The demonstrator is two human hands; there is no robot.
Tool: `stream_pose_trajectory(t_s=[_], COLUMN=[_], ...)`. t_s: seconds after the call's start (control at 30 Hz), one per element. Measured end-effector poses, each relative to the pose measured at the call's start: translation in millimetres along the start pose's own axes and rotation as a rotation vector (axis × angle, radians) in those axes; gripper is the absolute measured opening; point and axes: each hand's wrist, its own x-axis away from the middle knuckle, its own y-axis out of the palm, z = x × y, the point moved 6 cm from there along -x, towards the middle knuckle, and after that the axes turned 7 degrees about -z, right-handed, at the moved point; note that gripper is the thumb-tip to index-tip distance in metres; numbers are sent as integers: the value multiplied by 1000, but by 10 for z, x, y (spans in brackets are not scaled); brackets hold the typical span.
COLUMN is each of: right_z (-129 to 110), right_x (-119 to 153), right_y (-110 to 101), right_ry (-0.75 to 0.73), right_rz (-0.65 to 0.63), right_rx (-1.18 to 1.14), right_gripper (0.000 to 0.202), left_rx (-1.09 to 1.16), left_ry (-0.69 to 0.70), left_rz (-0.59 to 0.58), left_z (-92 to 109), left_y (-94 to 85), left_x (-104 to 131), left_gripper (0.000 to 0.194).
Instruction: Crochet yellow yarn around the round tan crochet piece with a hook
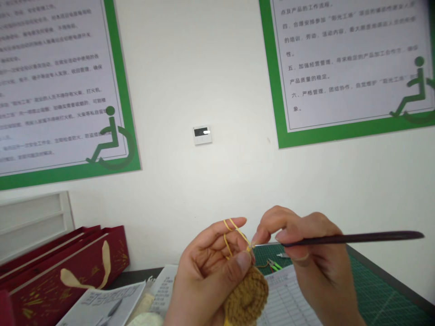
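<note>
My left hand (214, 271) pinches the top edge of a round tan crochet piece (247, 294) between thumb and fingers. Yellow yarn (239, 229) loops around its raised index finger and runs down to the working edge. My right hand (309, 253) grips a crochet hook (356, 238) by its dark handle, which points out to the right. The hook's thin metal shaft reaches left to the stitches at my left fingertips, where the tip meets the yarn. Exactly how the tip sits in the loop is too small to tell.
Below lie a green cutting mat (377, 290), a printed sheet (285, 294) and green-handled snips (273, 265). Dark red gift bags (68, 280) and a booklet (102, 303) are at left. Behind is a white wall with green-framed posters (277, 131) and a small wall panel (202, 140).
</note>
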Motion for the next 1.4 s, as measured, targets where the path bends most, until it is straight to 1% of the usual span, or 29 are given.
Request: stream_pose_trajectory(t_s=[0.23, 0.33, 0.53, 0.63, 0.67, 0.7, 0.77, 0.8, 0.83, 0.87, 0.9, 0.97, 1.0, 1.07, 1.13, 1.2, 1.3, 1.4], right_z=[-76, -81, -15, 15, 25, 30, 7, -39, -97, -109, -111, -68, -41, 5, 49, 112, 214, 342], right_x=[-21, -31, 6, 69, 92, 114, 154, 172, 184, 180, 169, 138, 131, 131, 131, 125, 106, 99], right_y=[0, 10, -7, 35, 50, 56, 67, 96, 162, 193, 211, 169, 134, 72, 38, 19, 23, 122], right_ry=[-68, -78, -68, -92, -92, -89, -111, -175, -275, -293, -292, -197, -145, -60, 12, 115, 270, 438], right_rz=[-63, -79, -76, -105, -86, -38, 95, 145, 138, 137, 131, 169, 200, 261, 283, 295, 302, 239], right_rx=[82, 104, 133, 245, 303, 367, 499, 586, 674, 684, 656, 486, 387, 228, 93, -31, -190, -425], right_gripper=[19, 20, 19, 21, 21, 22, 26, 33, 38, 37, 34, 22, 16, 12, 12, 15, 23, 29], left_rx=[-11, -1, 50, 95, 109, 121, 131, 127, 118, 103, 85, 49, 34, 12, 0, -2, 11, 39], left_ry=[-4, 3, 35, 38, 39, 44, 72, 101, 138, 177, 214, 262, 267, 237, 173, 113, 86, 75], left_rz=[13, 15, 36, 56, 68, 81, 104, 113, 123, 135, 148, 168, 176, 173, 147, 119, 98, 83], left_z=[-6, -4, -15, -40, -49, -56, -57, -46, -29, -8, 14, 54, 67, 75, 63, 46, 39, 21], left_y=[-5, 6, 6, 1, 4, 11, 38, 55, 71, 82, 89, 86, 77, 53, 31, 14, -5, -6], left_x=[7, 12, 9, 1, 1, 2, 6, 9, 14, 20, 26, 36, 38, 34, 24, 15, 5, -14], left_gripper=[40, 39, 39, 43, 45, 46, 44, 43, 43, 42, 42, 43, 42, 40, 38, 37, 33, 28])
